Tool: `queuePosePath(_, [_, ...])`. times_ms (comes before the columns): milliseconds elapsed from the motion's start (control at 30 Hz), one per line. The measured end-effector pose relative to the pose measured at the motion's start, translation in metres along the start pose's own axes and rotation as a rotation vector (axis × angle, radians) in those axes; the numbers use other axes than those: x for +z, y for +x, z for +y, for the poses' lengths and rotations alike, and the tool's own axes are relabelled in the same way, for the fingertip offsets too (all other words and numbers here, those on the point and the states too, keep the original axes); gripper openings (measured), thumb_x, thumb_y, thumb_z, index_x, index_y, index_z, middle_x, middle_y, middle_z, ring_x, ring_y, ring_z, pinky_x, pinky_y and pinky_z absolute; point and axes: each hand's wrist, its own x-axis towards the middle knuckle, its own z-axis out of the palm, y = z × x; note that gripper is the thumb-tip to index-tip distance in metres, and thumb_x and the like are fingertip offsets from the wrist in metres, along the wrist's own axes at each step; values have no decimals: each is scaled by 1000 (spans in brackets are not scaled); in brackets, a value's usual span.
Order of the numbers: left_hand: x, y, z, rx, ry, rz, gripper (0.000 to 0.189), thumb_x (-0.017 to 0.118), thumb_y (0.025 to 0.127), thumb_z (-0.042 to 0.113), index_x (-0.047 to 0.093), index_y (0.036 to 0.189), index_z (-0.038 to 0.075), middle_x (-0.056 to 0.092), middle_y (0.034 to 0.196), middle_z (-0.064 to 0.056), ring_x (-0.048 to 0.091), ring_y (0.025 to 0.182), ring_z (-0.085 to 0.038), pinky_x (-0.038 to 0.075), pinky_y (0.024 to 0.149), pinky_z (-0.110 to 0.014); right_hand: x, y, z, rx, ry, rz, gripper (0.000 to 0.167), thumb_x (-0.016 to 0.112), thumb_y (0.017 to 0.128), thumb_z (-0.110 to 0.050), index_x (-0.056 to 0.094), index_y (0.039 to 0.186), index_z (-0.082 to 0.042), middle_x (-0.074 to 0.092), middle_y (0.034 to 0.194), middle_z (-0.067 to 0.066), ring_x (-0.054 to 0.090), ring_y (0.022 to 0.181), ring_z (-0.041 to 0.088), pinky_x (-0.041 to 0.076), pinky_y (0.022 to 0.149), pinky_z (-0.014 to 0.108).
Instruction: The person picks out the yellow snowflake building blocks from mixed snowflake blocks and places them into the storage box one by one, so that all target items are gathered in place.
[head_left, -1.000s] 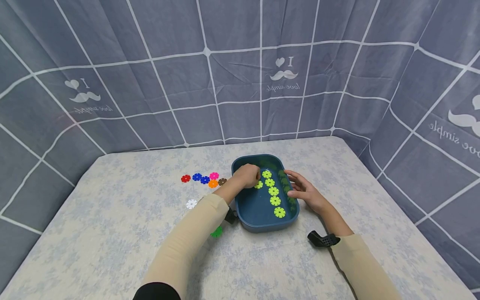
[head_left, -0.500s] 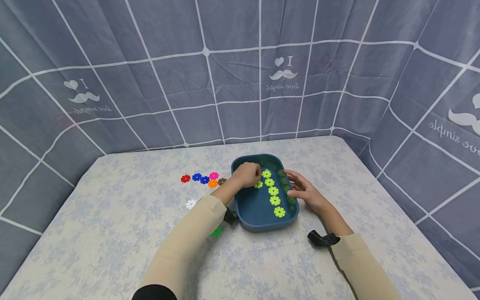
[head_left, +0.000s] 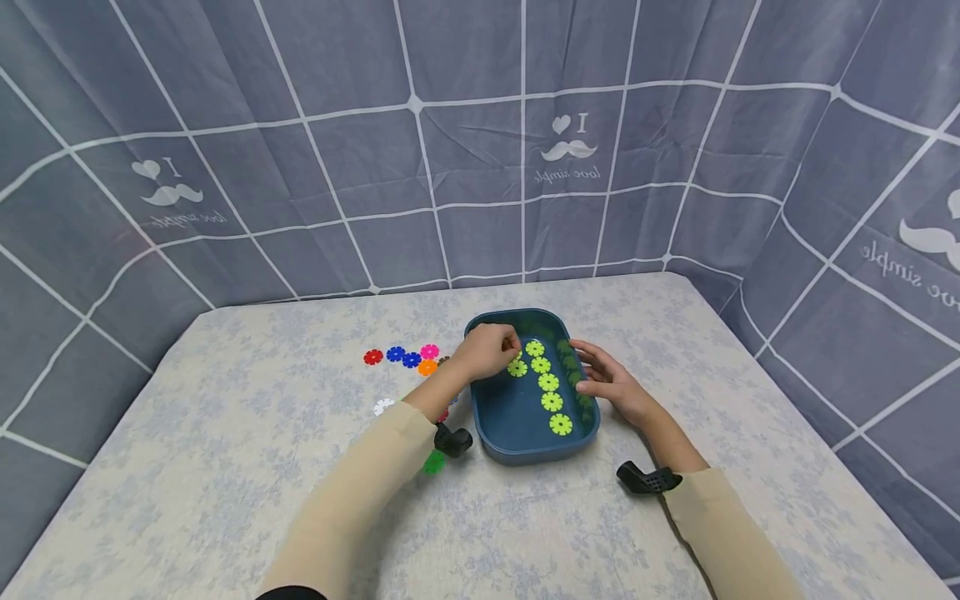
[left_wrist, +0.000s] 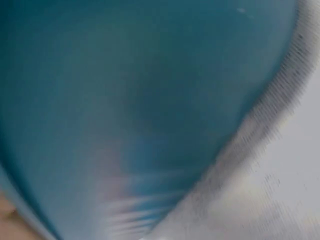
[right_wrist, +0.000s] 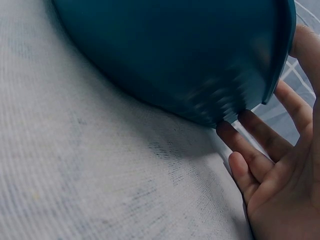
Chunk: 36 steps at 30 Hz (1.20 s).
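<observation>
A dark blue tray (head_left: 534, 455) stands on the table, with several yellow-green snowflake building discs (head_left: 549, 382) inside, some in a column. My left hand (head_left: 483, 352) is over the tray's left part, fingers loosely bent. Just below its fingertips one disc (head_left: 517, 367) lies flat, and another shows partly beside them. The left wrist view is blurred, with the tray's wall filling most of it. My right hand (head_left: 613, 387) rests on the tray's right rim. In the right wrist view its extended fingers (right_wrist: 265, 134) touch the outer wall.
Left of the tray lie loose discs: red (head_left: 373, 357), blue (head_left: 395, 354), pink (head_left: 430, 352), orange (head_left: 427, 367), white (head_left: 383, 407) and green (head_left: 434, 462). The left forearm partly covers others. A grid-patterned curtain (head_left: 480, 150) hangs behind the table.
My left hand has drawn slightly back to the left, its wrist shifting left too. Part of another yellow-green disc now shows by its fingertips. The right hand and tray stay put.
</observation>
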Motion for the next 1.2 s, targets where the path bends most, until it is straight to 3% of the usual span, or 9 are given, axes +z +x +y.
queuePosePath(333, [-15, -18, -6, 1, -103, 85, 7, 63, 95, 10, 67, 95, 6, 64, 85, -3, 57, 74, -16, 50, 69, -27, 0, -1, -2, 7, -7, 6, 70, 57, 92, -4, 24, 153, -6, 25, 152, 28, 38, 130, 47, 45, 92, 31])
queuePosePath(667, [-26, -32, -8, 0, -141, 93, 6, 64, 95, 11, 68, 95, 6, 63, 83, -2, 56, 74, -16, 49, 67, -28, 1, 0, -1, 4, 0, 6, 70, 58, 92, -4, 25, 153, -6, 26, 151, 28, 39, 129, 47, 46, 90, 30])
queuePosePath(900, [-39, -51, -21, -21, -148, 133, 7, 63, 96, 12, 67, 97, 6, 64, 85, -3, 57, 77, -18, 50, 69, -32, 1, 0, -1, 5, -1, 5, 70, 58, 91, -3, 25, 153, -6, 26, 152, 28, 40, 128, 47, 47, 90, 30])
queuePosePath(1200, [-44, -70, -37, -71, -142, 137, 8, 63, 96, 15, 67, 95, 8, 64, 86, -1, 58, 78, -17, 50, 68, -33, 0, 0, 1, 6, 0, 5, 71, 58, 92, -4, 24, 154, -7, 26, 152, 27, 39, 129, 47, 46, 91, 30])
